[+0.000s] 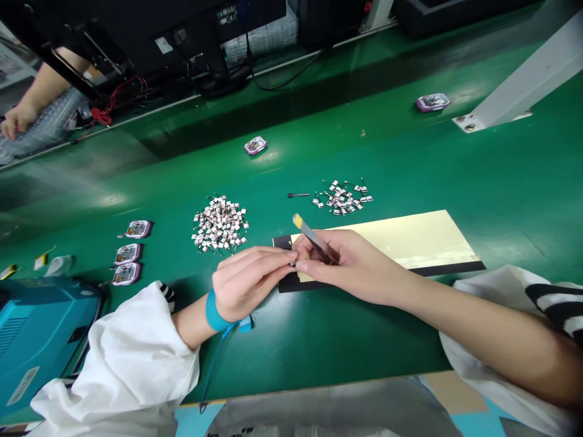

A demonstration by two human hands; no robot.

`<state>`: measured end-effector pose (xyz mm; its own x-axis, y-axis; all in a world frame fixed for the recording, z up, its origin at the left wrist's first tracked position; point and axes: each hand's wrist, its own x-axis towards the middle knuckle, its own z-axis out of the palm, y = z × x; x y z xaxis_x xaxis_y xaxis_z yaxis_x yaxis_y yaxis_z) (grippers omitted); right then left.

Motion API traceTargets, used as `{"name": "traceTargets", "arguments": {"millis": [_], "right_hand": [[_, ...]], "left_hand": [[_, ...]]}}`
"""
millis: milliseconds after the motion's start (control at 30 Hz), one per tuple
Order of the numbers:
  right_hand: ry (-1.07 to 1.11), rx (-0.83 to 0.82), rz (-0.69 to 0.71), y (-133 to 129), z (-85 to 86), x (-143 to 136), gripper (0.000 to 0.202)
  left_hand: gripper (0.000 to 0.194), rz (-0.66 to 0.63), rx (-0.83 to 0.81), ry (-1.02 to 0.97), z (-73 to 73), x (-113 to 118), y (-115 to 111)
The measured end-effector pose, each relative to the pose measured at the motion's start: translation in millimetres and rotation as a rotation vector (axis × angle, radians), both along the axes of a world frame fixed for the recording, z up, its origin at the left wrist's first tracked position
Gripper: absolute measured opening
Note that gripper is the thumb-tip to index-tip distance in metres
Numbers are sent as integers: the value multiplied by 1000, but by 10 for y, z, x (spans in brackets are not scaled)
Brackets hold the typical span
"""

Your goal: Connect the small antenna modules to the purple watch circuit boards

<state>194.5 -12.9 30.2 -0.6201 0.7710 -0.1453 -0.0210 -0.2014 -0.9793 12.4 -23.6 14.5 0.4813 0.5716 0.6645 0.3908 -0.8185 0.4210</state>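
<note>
My left hand (252,279), with a blue wrist strap (217,312), is closed, its fingertips pinching a small silver-and-dark component (293,264). Most of that piece is hidden by the fingers. Gripped in my right hand (346,261) is a pair of metal tweezers (314,238), its yellow-marked end pointing up and away. The right thumb and fingertips meet the left fingertips at the component. Beneath both hands lies a black board covered by a pale yellow sheet (410,237). Beyond them are a larger pile of small square components (221,224) and a smaller pile (344,197).
A small dark brush-like tool (298,195) lies between the piles. Several purple-edged devices (138,229) rest left and farther back. A teal machine (40,340) stands at left, a white metal post (523,73) at right. Another person's hand (20,118) shows behind the black monitor (173,42).
</note>
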Motion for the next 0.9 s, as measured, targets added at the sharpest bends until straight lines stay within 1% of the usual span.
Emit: {"name": "traceTargets", "arguments": {"millis": [67,167,233,333,433,533,700,800,900], "right_hand": [[6,-16,-5,4,-3,-9,7],[-45,-27,-32,4,-23,-20,6],[-61,-36,-52,2,-39,-22,5],[-29,-79,-70,3,-53,-10,6],[-15,-112,-78,9,-64,18,7],[-14,-94,-77,12,-82,38,13],[-28,-71,-92,18,-105,28,18],[-94,-32,-112,16,-106,22,20],[-150,11,-90,2,-102,18,17]], "left_hand": [[29,-21,23,-6,3,10,-1],[26,-59,27,-1,7,25,-3],[25,-72,-3,-2,6,28,-6],[25,-99,-63,-53,-11,15,-9],[26,-84,-117,-117,-42,-6,-8],[26,-66,-117,-143,-59,-14,-3],[23,-81,-96,-133,-39,8,1],[22,-69,-97,-129,-40,19,1],[19,-37,-86,-112,-58,26,-1]]}}
